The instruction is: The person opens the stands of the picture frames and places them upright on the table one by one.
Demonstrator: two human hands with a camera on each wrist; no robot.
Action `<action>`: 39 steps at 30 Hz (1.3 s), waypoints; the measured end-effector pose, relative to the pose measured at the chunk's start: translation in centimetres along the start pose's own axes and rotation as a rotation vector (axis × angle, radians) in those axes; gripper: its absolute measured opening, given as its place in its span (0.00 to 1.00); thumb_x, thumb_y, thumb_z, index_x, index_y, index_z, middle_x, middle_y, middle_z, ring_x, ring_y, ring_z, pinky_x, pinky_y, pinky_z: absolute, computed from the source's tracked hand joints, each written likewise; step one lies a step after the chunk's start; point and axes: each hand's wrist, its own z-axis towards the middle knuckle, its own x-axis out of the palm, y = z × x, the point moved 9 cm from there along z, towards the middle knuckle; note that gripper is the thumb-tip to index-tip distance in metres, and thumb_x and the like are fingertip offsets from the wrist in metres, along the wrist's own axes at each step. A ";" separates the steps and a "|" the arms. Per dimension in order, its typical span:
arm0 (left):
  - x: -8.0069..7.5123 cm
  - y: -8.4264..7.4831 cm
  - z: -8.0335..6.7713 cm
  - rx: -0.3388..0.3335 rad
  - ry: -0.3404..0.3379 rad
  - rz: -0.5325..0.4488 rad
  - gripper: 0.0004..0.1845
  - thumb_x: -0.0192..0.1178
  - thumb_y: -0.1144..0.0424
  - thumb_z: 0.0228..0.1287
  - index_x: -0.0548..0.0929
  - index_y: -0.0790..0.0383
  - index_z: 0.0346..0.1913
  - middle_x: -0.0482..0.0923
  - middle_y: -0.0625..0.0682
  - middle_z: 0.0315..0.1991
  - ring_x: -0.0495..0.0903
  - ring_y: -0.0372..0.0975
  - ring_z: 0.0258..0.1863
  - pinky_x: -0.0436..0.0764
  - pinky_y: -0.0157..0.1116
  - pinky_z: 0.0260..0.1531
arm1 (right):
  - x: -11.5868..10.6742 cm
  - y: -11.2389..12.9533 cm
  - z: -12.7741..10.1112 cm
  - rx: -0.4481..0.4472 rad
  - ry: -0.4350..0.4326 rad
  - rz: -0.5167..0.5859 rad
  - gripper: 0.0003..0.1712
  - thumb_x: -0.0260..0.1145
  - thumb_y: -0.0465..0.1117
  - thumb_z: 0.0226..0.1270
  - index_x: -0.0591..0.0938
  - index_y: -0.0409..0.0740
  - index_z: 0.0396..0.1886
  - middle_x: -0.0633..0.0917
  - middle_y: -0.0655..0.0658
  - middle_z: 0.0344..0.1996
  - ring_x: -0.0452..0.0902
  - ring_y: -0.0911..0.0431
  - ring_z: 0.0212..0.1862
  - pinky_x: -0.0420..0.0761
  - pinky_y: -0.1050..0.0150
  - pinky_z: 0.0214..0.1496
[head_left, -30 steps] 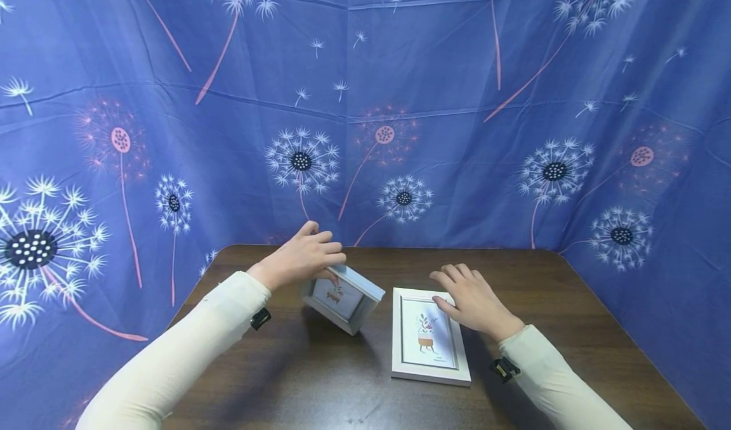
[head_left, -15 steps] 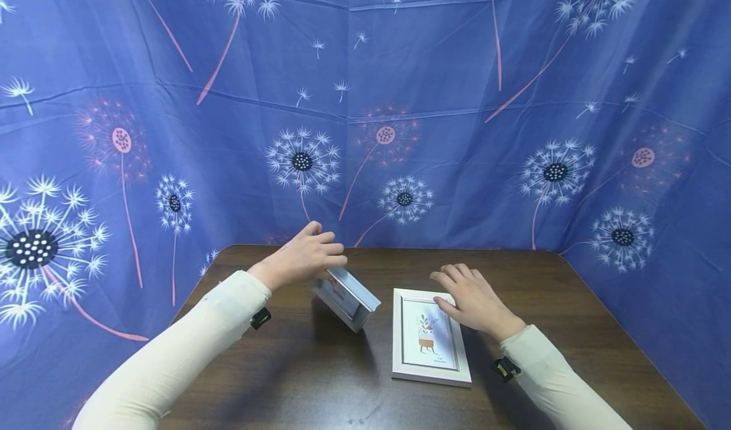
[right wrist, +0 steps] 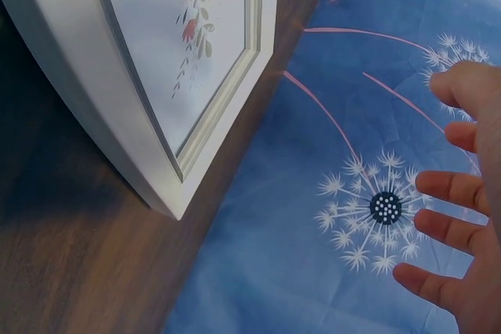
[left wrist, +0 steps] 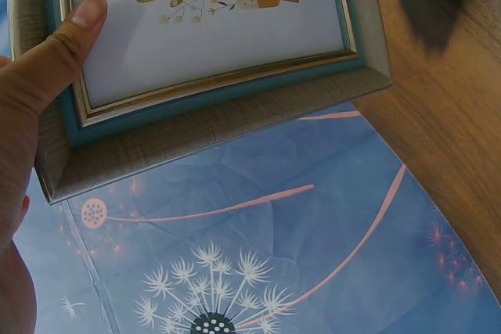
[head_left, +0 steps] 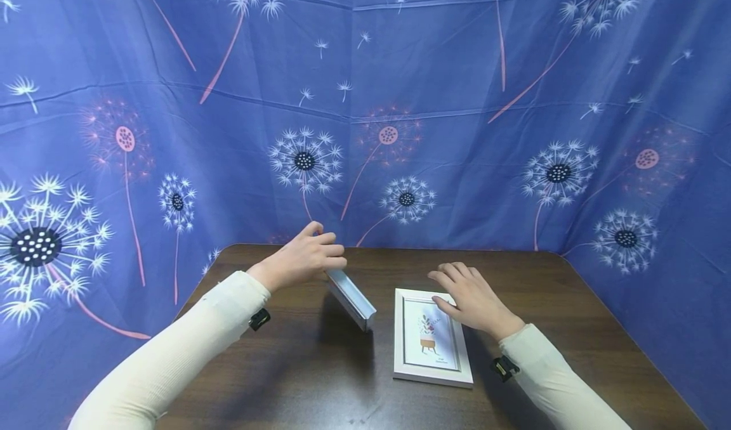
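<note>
Progress looks partial to me: my left hand [head_left: 302,259] grips the small grey frame [head_left: 351,298], tipped up on edge at centre-left of the table [head_left: 571,328]. My right hand [head_left: 471,300], fingers spread, rests on the white frame [head_left: 431,338] lying flat, not yet raised.

I see soft, even overhead light; faint shadows under both frames on the table [head_left: 514,278], and wide-angle bending at the edges.
</note>
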 end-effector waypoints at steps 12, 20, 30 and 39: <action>-1.0 -0.8 -0.4 0.065 -0.122 0.038 0.28 0.81 0.55 0.24 0.77 0.51 0.34 0.74 0.42 0.30 0.72 0.40 0.34 0.70 0.44 0.44 | 0.0 0.3 0.7 -0.024 -0.010 0.003 0.25 0.69 0.50 0.62 0.80 0.44 0.56 0.80 0.41 0.50 0.73 0.44 0.54 0.72 0.45 0.50; -2.1 -1.2 -0.8 0.071 -0.261 0.006 0.26 0.80 0.61 0.24 0.76 0.54 0.32 0.74 0.43 0.29 0.74 0.40 0.33 0.72 0.44 0.43 | 0.1 0.5 1.2 -0.030 -0.017 -0.010 0.25 0.67 0.50 0.63 0.80 0.44 0.56 0.80 0.42 0.51 0.73 0.44 0.54 0.72 0.45 0.51; -2.5 -1.5 -1.1 0.058 -0.340 -0.054 0.22 0.76 0.63 0.29 0.77 0.56 0.33 0.79 0.43 0.30 0.75 0.40 0.33 0.71 0.44 0.43 | 0.0 1.1 1.9 -0.102 -0.051 0.025 0.26 0.64 0.52 0.64 0.79 0.44 0.58 0.79 0.40 0.54 0.72 0.43 0.56 0.71 0.44 0.54; -2.7 -1.9 -0.9 0.024 -0.413 -0.095 0.19 0.76 0.64 0.34 0.80 0.55 0.34 0.82 0.42 0.32 0.76 0.39 0.34 0.71 0.43 0.42 | 0.4 1.6 2.2 -0.181 -0.048 0.041 0.28 0.66 0.51 0.62 0.77 0.46 0.60 0.78 0.41 0.55 0.71 0.44 0.57 0.71 0.43 0.54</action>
